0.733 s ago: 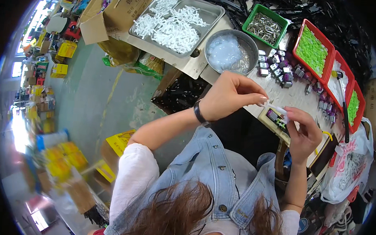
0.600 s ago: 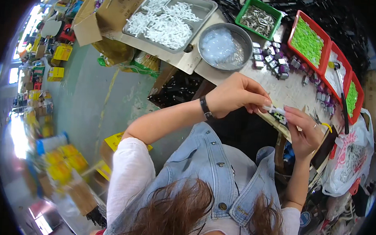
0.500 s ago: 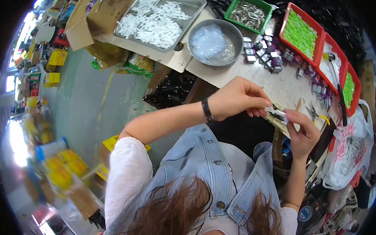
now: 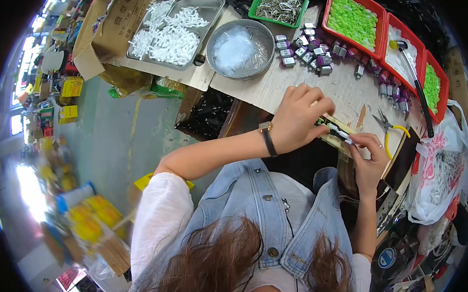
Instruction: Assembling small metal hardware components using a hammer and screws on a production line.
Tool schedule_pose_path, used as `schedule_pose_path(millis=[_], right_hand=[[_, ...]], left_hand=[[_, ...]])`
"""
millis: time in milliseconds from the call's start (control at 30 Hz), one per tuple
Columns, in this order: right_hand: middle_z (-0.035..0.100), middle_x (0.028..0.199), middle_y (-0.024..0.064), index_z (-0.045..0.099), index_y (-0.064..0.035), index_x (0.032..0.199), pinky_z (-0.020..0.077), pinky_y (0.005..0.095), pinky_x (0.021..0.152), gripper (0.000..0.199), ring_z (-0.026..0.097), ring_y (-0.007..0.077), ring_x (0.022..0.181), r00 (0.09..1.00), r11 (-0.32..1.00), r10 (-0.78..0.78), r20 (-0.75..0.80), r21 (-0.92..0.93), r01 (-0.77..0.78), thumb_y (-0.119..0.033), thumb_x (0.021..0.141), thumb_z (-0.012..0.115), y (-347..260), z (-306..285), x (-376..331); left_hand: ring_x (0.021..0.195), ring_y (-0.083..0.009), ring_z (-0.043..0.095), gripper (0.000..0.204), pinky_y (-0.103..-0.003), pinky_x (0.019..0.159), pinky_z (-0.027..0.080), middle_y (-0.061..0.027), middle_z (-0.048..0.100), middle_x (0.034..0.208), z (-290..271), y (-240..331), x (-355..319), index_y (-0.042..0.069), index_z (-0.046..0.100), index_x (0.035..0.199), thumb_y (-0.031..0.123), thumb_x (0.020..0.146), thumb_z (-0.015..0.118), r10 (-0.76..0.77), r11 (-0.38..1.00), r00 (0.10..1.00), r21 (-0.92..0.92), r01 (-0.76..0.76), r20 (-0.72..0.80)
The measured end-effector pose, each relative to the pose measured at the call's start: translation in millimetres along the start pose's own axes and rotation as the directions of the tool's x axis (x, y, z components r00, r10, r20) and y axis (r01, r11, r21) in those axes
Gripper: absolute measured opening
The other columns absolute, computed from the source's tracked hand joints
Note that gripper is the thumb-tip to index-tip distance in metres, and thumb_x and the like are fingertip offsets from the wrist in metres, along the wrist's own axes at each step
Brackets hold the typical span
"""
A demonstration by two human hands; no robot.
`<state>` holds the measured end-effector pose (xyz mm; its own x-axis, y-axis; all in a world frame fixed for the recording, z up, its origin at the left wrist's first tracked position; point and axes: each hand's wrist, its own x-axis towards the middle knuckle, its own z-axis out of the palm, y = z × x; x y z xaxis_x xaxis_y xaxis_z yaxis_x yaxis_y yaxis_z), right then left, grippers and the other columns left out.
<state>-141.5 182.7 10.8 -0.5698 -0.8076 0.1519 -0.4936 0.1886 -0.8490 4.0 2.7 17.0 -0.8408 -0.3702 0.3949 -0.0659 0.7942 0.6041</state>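
Observation:
At the table's front edge a small white plastic part [image 4: 337, 131] lies along a narrow black piece, which rests on a pale wooden strip [image 4: 334, 142]. My right hand [image 4: 368, 158] pinches the right end of the white part between thumb and fingers. My left hand [image 4: 302, 118] is curled over the left end of the black piece, its thumb close to it. Whatever its bent fingers hold is hidden. To the right of my right hand lie yellow-handled pliers [image 4: 387, 131].
Small motors [image 4: 321, 60] lie loose beyond my hands. Red trays [image 4: 378, 48] hold green and white pieces, and a hammer-like tool [image 4: 418, 86] rests across them. A round metal bowl [image 4: 211, 53], steel tray [image 4: 219, 9] and green metal-parts tray [image 4: 253, 14] stand further left. A plastic bag [image 4: 436, 175] hangs right.
The white part, earlier raised between both hands, is now down along the black piece. My left hand has shifted left and turned over. My right hand keeps its pinch. The view has shifted slightly.

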Motion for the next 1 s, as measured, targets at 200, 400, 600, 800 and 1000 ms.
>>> schedule_pose_path(millis=[200, 400, 600, 800, 1000], right_hand=[[0.065, 0.098, 0.0095, 0.072, -0.0071, 0.106, 0.0495, 0.0291, 0.076, 0.036, 0.059, 0.0185, 0.082, 0.998, 0.981, -0.056, -0.04, -0.187, 0.047, 0.008, 0.074, 0.069, -26.8, 8.4, -8.8], [0.065, 0.099, 0.0113, 0.071, 0.0005, 0.103, 0.0506, 0.0322, 0.08, 0.028, 0.062, 0.0246, 0.091, 0.905, 0.912, -0.297, -0.305, -0.373, 0.174, 0.007, 0.076, 0.072, -4.3, 44.4, -27.0], [0.068, 0.102, 0.0104, 0.071, -0.0025, 0.104, 0.049, 0.0351, 0.085, 0.035, 0.061, 0.0245, 0.097, 0.991, 0.934, -0.133, 0.01, -0.333, 0.129, 0.004, 0.071, 0.075, -9.2, 9.9, -10.5], [0.07, 0.101, 0.0134, 0.068, -0.0021, 0.108, 0.0512, 0.0331, 0.078, 0.027, 0.068, 0.0256, 0.09, 0.938, 0.777, -0.265, -0.226, -0.626, 0.069, -0.022, 0.089, 0.062, 34.7, -153.7, 218.1], [0.067, 0.106, 0.0212, 0.07, -0.0059, 0.1, 0.051, 0.0441, 0.088, 0.033, 0.062, 0.0371, 0.106, 0.929, 0.334, 0.261, -0.264, -0.878, -0.343, -0.027, 0.074, 0.071, 175.9, -213.8, 386.8]], left_hand=[[0.104, -0.0189, 0.059, 0.028, -0.037, 0.095, 0.038, -0.0016, 0.064, 0.099, 4.4, -7.0, -9.6, 0.011, 0.067, 0.104, 0.013, 0.076, 0.066, 0.31, 0.93, 0.941, 0.162, -0.33, 0.136], [0.099, -0.0197, 0.06, 0.027, -0.036, 0.092, 0.043, -0.0067, 0.063, 0.093, 5.0, -0.9, -2.2, -0.002, 0.065, 0.097, 0.011, 0.075, 0.061, 0.375, 0.899, 0.903, 0.156, -0.41, 0.209], [0.087, -0.0221, 0.059, 0.021, -0.036, 0.084, 0.046, -0.0083, 0.06, 0.085, 5.1, -2.8, 5.0, -0.003, 0.062, 0.086, 0.012, 0.071, 0.064, 0.415, 0.888, 0.874, 0.098, -0.45, 0.253], [0.076, -0.0219, 0.055, 0.012, -0.034, 0.078, 0.044, -0.006, 0.053, 0.074, 12.1, -2.2, 14.0, 0.005, 0.054, 0.072, 0.012, 0.07, 0.064, 0.408, 0.904, 0.887, 0.044, -0.426, 0.216], [0.074, -0.0204, 0.055, 0.016, -0.034, 0.077, 0.044, -0.0044, 0.054, 0.072, 11.1, 3.0, 9.9, 0.007, 0.052, 0.075, 0.016, 0.075, 0.065, 0.305, 0.948, 0.936, 0.044, -0.317, 0.176]])
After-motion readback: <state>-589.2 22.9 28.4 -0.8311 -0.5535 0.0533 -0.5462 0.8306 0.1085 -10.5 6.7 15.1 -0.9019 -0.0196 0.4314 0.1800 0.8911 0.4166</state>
